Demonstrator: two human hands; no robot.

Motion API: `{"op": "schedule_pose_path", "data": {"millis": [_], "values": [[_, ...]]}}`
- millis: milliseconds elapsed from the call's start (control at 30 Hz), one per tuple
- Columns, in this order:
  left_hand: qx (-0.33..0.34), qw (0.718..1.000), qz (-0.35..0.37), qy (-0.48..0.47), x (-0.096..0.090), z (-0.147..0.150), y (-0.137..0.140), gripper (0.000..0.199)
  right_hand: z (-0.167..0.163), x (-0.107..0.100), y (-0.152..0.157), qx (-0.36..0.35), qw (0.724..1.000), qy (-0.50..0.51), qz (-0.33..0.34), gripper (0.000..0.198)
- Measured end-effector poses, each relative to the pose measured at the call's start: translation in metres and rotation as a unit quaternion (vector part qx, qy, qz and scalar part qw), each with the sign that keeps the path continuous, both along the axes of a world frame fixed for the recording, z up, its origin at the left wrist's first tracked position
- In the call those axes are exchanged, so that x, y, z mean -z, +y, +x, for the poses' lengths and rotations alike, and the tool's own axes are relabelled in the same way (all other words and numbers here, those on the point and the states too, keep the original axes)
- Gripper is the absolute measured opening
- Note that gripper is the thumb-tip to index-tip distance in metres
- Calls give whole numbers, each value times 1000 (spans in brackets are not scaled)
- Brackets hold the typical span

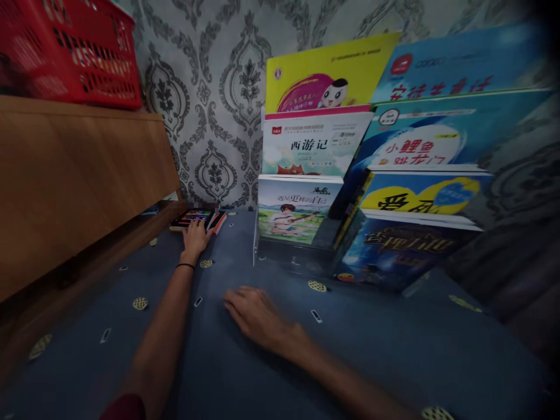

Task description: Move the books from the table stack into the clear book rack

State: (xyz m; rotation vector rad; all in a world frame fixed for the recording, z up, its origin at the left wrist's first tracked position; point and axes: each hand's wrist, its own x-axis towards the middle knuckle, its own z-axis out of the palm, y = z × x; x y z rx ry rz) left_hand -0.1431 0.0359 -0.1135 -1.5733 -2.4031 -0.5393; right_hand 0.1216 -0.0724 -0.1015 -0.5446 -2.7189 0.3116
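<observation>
My left hand [196,238], with a dark band at the wrist, reaches to the far left corner of the surface. Its fingers are stretched out over the dark cover of a book [191,216], and the thumb points toward an orange-edged book [220,221] beside it. My right hand [254,312] rests low over the blue-grey patterned cloth [280,373], fingers curled together and nothing visible in them. Beyond it stands a clear rack [293,259] of books, with a white-spined book showing a guitar player [297,213] in front and a dark blue book [394,251] at its right.
Behind are a yellow book [332,64], a white-topped book [315,140] and several blue ones in tiers. A wooden cabinet [83,186] bounds the left side, with a red basket [96,58] on top. Patterned wallpaper [210,105] closes off the back.
</observation>
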Motion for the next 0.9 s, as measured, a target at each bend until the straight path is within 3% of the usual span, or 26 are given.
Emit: {"op": "schedule_pose_path", "data": {"millis": [100,200,700,900], "values": [[2,1000,-12,24,-3,-4,1,44,-2,21,-4,-22,999,40,14,16],[7,999,-26,46,-9,-8,1,40,-1,30,-2,-26,997,74,-2,16],[-3,989,-86,117,-33,2,-4,41,-3,29,2,-29,997,74,-9,16],[26,984,-91,148,-45,11,-22,38,-3,30,4,-29,995,89,-18,16]]}}
